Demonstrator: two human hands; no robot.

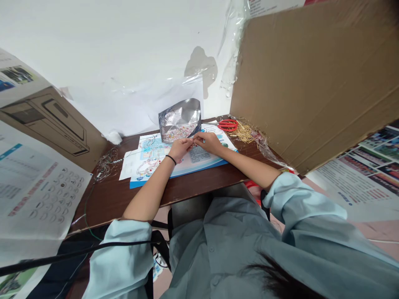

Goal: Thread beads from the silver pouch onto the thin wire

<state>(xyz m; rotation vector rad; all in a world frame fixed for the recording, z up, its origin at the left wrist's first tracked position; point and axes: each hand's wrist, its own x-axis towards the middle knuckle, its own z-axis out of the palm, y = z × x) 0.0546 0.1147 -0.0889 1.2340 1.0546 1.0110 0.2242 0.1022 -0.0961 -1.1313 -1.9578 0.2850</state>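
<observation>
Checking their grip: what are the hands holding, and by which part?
The left hand and right hand pinch something at their fingertips, too small to tell what.

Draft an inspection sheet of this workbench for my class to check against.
surface: dark brown wooden tabletop
job's things: blue-edged printed sheet; silver foil pouch of pink-and-white beads
clutter: red-handled scissors; loose gold pins; clear plastic bag
hands: left hand and right hand meet over the sheet; anything held is too small to tell
cables: tangled thin wire; thin green wire
surroundings: brown cardboard sheet; printed poster; white wall
</observation>
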